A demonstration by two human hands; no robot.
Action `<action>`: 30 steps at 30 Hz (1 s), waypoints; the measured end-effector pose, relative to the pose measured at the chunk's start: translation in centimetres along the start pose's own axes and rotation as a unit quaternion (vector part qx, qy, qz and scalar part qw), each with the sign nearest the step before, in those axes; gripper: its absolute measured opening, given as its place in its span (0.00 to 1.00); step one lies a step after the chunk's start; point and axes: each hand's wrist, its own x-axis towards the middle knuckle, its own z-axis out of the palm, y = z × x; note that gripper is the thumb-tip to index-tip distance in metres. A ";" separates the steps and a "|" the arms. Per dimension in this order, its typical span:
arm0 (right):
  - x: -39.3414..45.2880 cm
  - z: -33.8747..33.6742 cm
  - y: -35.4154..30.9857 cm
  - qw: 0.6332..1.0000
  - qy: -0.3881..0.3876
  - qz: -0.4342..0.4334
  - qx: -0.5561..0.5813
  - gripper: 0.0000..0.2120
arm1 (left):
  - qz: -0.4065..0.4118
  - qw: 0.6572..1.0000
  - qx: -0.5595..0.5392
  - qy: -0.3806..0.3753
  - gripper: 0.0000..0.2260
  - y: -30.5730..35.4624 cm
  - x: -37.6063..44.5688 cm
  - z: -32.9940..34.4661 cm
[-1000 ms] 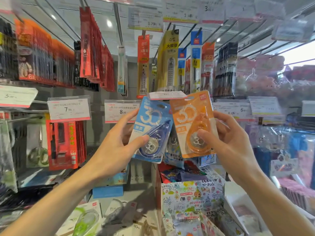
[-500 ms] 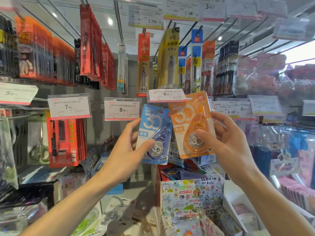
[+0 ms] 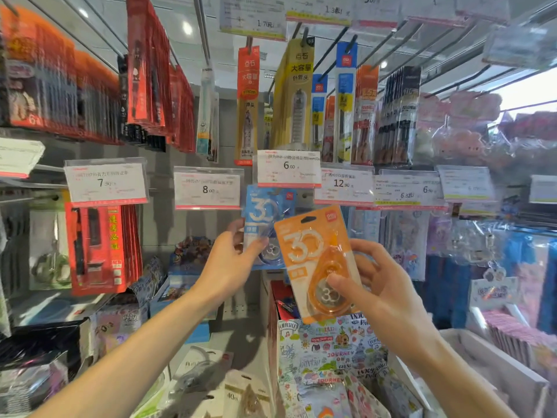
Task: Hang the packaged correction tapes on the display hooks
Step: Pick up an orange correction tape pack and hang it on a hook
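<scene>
You are in the middle of hanging the first pack: your left hand pinches the blue correction tape pack by its lower left edge, thumb in front and fingers behind, and holds it up just under the 6.00 price tag. The top of the pack sits right below that tag, so I judge its hang hole is at or near the display hook there, though the hook tip is hidden and I cannot tell whether the pack is threaded on yet. Your right hand grips the orange correction tape pack by its lower half, thumb on the clear blister and fingers curled behind; it waits lower and nearer to you, overlapping the blue pack's right side.

Next, slide the blue pack back along the hook and let go, then raise the orange pack so its dark hang hole lines up with the hook tip.

Against a second ago, the blue pack has gone up and away toward the tag, while the orange pack has dropped lower and apart from it
</scene>
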 end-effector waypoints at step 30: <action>0.6 1.4 1.3 0.995 -0.031 0.032 0.086 0.19 | 0.335 0.899 0.276 0.062 0.17 10.6 -1.2 -5.9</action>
